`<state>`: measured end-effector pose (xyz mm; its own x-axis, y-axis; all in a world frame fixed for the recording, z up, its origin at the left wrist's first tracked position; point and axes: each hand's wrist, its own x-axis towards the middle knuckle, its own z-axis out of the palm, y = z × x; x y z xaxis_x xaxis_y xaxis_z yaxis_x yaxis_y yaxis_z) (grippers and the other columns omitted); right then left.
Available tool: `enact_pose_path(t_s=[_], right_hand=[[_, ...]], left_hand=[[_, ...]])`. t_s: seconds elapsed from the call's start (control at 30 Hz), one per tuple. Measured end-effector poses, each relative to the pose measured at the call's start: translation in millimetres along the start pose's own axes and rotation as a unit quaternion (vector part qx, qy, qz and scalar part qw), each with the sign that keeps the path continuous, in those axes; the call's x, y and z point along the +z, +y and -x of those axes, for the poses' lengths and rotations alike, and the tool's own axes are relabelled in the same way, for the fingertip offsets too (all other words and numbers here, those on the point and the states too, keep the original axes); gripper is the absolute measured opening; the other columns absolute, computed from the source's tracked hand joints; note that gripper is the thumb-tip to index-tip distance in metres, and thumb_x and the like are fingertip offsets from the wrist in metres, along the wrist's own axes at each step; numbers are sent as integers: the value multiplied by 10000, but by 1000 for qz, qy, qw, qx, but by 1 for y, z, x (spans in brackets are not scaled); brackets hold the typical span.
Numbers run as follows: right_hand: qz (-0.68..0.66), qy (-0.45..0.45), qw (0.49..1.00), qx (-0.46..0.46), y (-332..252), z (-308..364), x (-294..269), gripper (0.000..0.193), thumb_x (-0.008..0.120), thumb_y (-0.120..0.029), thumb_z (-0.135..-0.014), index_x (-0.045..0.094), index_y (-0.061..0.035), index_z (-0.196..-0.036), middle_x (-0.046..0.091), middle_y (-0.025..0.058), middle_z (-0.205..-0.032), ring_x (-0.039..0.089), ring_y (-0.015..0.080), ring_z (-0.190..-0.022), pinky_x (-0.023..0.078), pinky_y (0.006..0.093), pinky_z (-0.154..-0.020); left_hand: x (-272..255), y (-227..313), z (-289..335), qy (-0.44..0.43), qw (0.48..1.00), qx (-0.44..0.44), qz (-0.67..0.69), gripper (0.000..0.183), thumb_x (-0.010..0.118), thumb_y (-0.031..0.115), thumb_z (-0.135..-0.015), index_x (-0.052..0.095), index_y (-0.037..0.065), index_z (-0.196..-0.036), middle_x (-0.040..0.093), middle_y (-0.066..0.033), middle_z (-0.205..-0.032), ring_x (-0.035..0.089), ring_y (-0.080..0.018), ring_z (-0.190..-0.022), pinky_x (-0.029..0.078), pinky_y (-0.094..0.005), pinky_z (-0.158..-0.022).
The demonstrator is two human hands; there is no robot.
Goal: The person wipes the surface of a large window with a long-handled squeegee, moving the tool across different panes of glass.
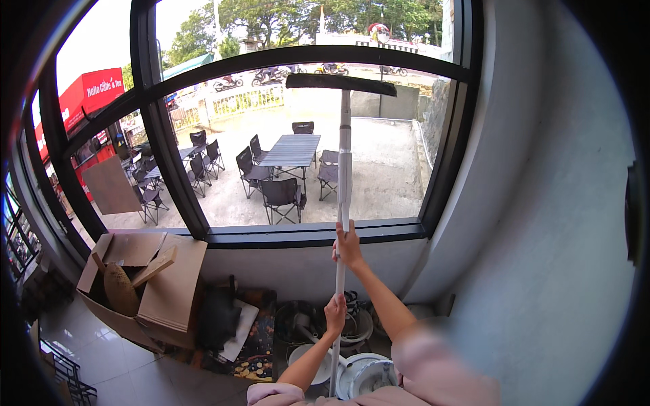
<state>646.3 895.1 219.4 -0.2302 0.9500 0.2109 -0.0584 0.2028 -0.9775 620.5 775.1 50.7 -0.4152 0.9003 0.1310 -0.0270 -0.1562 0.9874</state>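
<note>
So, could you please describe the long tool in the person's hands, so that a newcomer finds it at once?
Find the big black-framed window. Before its largest lower pane, a pale pole stands nearly upright, the right hand gripping it above the left hand. Unlike the window's thick dark bars, it is slender, light-coloured, and topped by a dark crosspiece, like a T.

Pale, glossy tiles on this floor (128, 372), gleaming away! Up on it stands an open cardboard box (172, 291), flaps spread wide; just to its right, a dark, colourfully speckled sheet (256, 367); then a white tub (365, 356), and far left, dark slatted furniture (71, 375) stands too.
</note>
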Motion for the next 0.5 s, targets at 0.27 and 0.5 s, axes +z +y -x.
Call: enact_pose_path(t_s=[0.27,0.5], right_hand=[[10,5,999,49,59,40,0,384,433,-451,-876,344,-86,-957,453,75,-483,502,181,-330,382,287,-286],[13,9,995,101,90,77,8,374,423,-440,-882,341,-85,-964,452,78,-490,496,179,-328,387,290,-286]], left_hand=[[-9,-31,48,7,999,-46,-2,468,414,505,-872,449,81,-679,373,43,-496,369,-37,-419,292,-197,-381],[-30,-73,85,-2,994,-113,0,480,415,517,-866,454,80,-671,387,32,-497,374,-49,-416,290,-206,-378]])
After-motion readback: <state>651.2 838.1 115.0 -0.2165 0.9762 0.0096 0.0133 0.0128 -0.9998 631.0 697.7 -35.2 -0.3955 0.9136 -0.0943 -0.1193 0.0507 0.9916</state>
